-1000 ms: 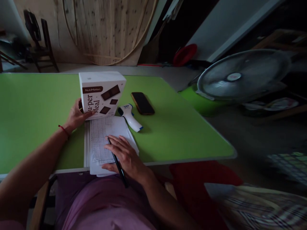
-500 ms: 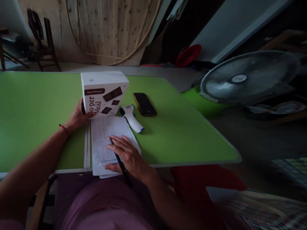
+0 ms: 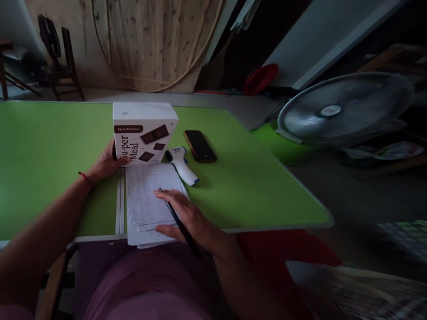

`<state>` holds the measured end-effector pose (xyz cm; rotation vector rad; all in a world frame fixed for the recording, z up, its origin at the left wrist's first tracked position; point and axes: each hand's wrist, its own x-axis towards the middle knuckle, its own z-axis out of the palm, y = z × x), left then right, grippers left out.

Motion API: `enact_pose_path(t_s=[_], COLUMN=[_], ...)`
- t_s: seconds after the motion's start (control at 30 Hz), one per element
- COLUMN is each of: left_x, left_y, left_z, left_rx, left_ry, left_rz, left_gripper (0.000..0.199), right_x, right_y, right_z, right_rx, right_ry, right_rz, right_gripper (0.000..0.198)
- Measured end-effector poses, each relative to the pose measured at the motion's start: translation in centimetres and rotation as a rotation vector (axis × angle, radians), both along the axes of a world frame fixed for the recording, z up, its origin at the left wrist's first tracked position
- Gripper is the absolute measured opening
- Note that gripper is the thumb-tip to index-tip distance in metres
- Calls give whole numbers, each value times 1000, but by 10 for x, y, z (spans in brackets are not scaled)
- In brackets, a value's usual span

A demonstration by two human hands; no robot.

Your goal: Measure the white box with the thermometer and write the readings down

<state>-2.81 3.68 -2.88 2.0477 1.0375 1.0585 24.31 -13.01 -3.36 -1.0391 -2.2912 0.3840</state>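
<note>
My left hand (image 3: 107, 161) grips the lower left edge of a white box (image 3: 143, 141) printed "NutriMotion Su-per Meal", its thumb across the front and its other fingers hidden behind. The box stands upright on the green table, at the top of a stack of printed papers (image 3: 147, 195). Over the papers' right side, my right hand (image 3: 187, 215) holds a dark pen (image 3: 180, 223) between thumb and fingers, its tip pointing up and left. A white infrared thermometer (image 3: 183, 165) lies beside the papers' upper right, and a phone (image 3: 200, 146) lies farther right.
The green table (image 3: 253, 186) ends at a pale rim on the right. Beyond it stand a large round fan (image 3: 330, 111) and a green tub (image 3: 283, 144). A red stool (image 3: 287, 249) is below the near edge; chairs (image 3: 68, 66) stand far left.
My right hand with the pen has moved right and toward me, uncovering more of the papers. The box has turned slightly in my left hand.
</note>
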Motion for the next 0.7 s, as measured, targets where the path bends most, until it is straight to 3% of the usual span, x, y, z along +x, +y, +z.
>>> enact_pose_path(t_s=[0.1, 0.2, 0.27, 0.33, 0.43, 0.53, 0.57, 0.7], left_x=[0, 0, 0, 1, 2, 3, 3, 3], left_y=[1, 2, 3, 3, 2, 0, -1, -7], left_z=[-2, -4, -5, -6, -6, -4, -3, 0], left_rx=[1, 12, 15, 5, -38, -63, -64, -85], left_ry=[-21, -35, -44, -59, -74, -80, -82, -77], left_rz=[-17, -31, -32, -30, -28, -25, -22, 11], left_gripper=[62, 64, 64, 65, 67, 64, 63, 63], right_x=[7, -1, -10, -17, -13, 1, 6, 14], right_y=[13, 28, 35, 41, 57, 85, 96, 123], right_z=[15, 28, 35, 43, 55, 60, 58, 41], right_rx=[47, 58, -21, -118, -200, -165, -212, -368], right_ry=[-76, -368, -555, -654, -642, -646, -670, -541], right_rz=[-160, -336, -369, -311, -348, -673, -712, -647], right_gripper=[29, 24, 24, 23, 33, 46, 48, 43])
